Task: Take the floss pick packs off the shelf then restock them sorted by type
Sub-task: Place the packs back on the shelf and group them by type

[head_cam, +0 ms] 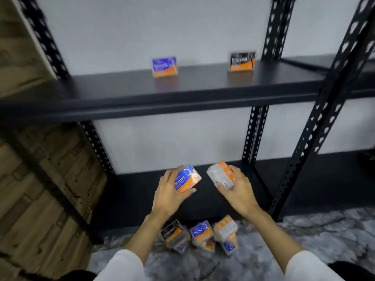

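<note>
Nearest the viewer: two white sleeves, left (123, 266) and right (308, 266), with bare forearms reaching forward over a grey shaggy rug (304, 236).

On the rug, between the forearms and just in front of the bottom shelf's edge: a heap of floss pick packs. A black "Charcoal" pack (172, 233) lies at the left, a blue "Round" pack (202, 232) in the middle, and a pack turned back-side-out (226, 228), orange and white, at the right. Further packs lie beneath these, partly hidden; their count cannot be told.

Above the bottom shelf (132, 199), black: both hands, held apart.
- Left hand (168, 191): fingers and thumb curled round a blue-and-orange pack marked "Round" (187, 179), label facing up and tilted.
- Right hand (238, 188): fingers and thumb gripping a pack shown from its back (221, 175), white print on clear plastic with an orange edge; type not readable.
The two held packs are near one another but do not touch.

Middle shelf (101, 92), black, glossy: two packs standing upright toward the rear, well apart. A blue-and-orange pack (164, 66) stands left of centre, its blurred lettering unreadable. A black-and-orange "Charcoal" pack (242, 60) stands to the right.

Frame: black perforated steel uprights (320, 126), with a second shelving bay adjoining at right.

Left side: stacked brown cardboard cartons (40, 179) beside the rack.

Rear: a plain pale wall (162, 27).
</note>
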### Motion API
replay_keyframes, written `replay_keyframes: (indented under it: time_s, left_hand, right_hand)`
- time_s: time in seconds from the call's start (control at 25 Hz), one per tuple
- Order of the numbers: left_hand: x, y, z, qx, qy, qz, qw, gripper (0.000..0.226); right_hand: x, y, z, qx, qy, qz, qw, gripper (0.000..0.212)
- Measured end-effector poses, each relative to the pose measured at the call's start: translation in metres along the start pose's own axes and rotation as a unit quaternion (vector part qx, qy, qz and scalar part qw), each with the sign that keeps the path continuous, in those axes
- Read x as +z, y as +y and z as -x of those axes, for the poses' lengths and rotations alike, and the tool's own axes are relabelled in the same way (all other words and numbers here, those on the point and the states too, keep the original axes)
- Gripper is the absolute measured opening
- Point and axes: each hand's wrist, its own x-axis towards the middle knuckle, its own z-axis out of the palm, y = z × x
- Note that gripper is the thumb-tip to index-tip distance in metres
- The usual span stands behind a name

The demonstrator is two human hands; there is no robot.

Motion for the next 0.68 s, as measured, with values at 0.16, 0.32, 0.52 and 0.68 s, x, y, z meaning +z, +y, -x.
replay_keyframes:
  time_s: [0.16, 0.32, 0.52, 0.68]
  left_hand:
    - [-0.088, 0.039, -0.011, 0.060, 0.080, 0.005, 0.995, 0.077]
    - [-0.169, 0.078, -0.030, 0.106, 0.162, -0.002, 0.981, 0.076]
    - [-0.247, 0.093, -0.070, 0.116, 0.242, -0.077, 0.960, 0.069]
    - [-0.302, 0.069, -0.112, 0.095, 0.253, -0.118, 0.955, 0.067]
  right_hand:
    - [-0.031, -0.084, -0.017, -0.083, 0.029, -0.044, 0.995, 0.058]
    - [-0.053, -0.165, -0.045, -0.160, 0.049, -0.071, 0.983, 0.058]
    - [-0.046, -0.243, -0.101, -0.232, 0.051, -0.093, 0.967, 0.051]
    - [-0.022, -0.282, -0.141, -0.254, 0.014, -0.110, 0.961, 0.043]
